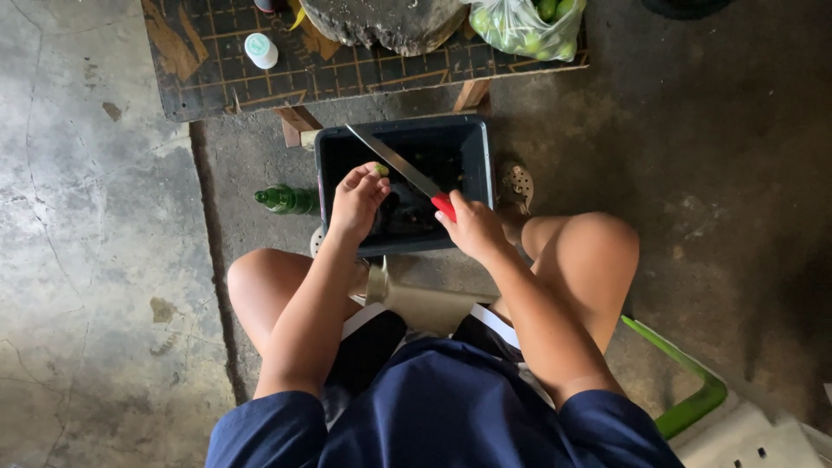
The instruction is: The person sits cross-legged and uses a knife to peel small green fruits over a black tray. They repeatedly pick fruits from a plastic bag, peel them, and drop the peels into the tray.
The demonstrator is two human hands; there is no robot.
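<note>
the person sat low over a dark bin (468, 139) on the concrete floor (95, 260), knees spread to either side of it. the left hand (357, 204) hung over the bin's left part, fingers bunched and pinched on a small green piece (382, 170) at the fingertips; what kind of fruit or vegetable it was could not be told. the right hand (472, 227) was clenched around the red handle of a knife (400, 169), the long blade running up and to the left across the bin, its edge passing just beside the green piece. whether steel and piece touched could not be told. dark scraps lay inside the bin.

a green bottle (286, 199) lay on its side on the floor just left of the bin. above the bin stood a low board (217, 61) with a grid pattern, resting on wooden legs. on it were a small white cap-shaped pot (260, 49), a round, worn chopping block (381, 22) at the top edge, and a clear bag (524, 26) of green fruit at the right. a pale funnel-like thing (416, 303) lay between the person's thighs, near the bin's near wall. a sandalled foot (516, 184) showed just right of the bin. at the lower right a green bar (685, 390) and a white plastic thing were partly in view.
</note>
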